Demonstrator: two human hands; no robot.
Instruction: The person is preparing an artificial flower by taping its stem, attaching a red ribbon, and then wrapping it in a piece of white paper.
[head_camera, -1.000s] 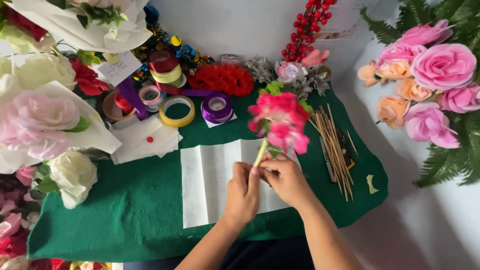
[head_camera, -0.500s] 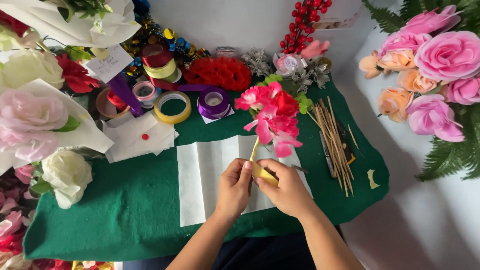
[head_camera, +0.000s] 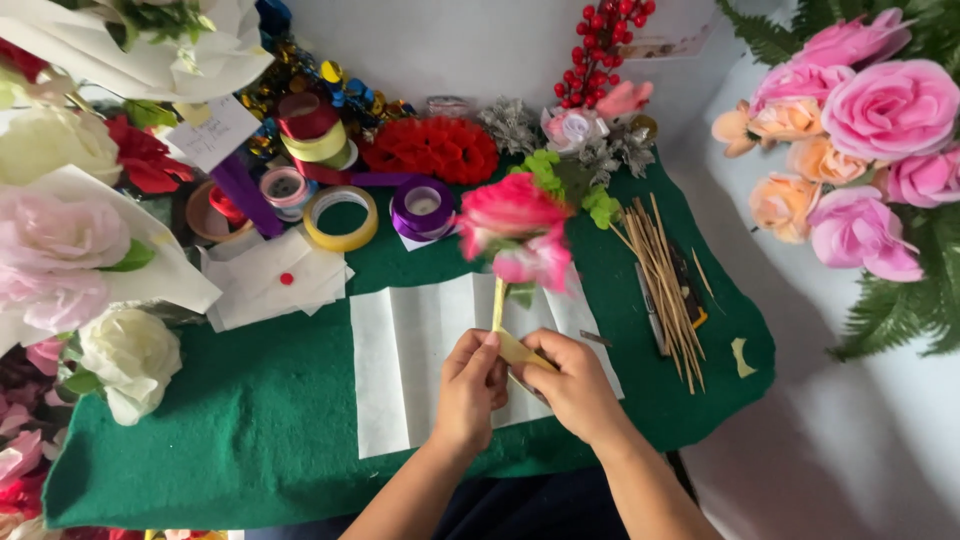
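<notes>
Green felt cloth (head_camera: 250, 440) covering counter, white paper sheet (head_camera: 420, 350) on top. Pink-red fabric rose on pale stick (head_camera: 515, 235) upright above sheet. Left hand (head_camera: 470, 385) and right hand (head_camera: 575, 385) fingers clamped on stick base, yellowish tape strip (head_camera: 520, 350) there. Bamboo skewers (head_camera: 665, 280) just right.

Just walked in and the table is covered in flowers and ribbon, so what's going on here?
A person sits at a green felt mat and holds a pink artificial flower upright by its stem. The left hand pinches the stem low down, and the right hand holds a yellowish strip of tape against it. White paper lies under the hands, wooden sticks to the right, and ribbon rolls behind.
</notes>
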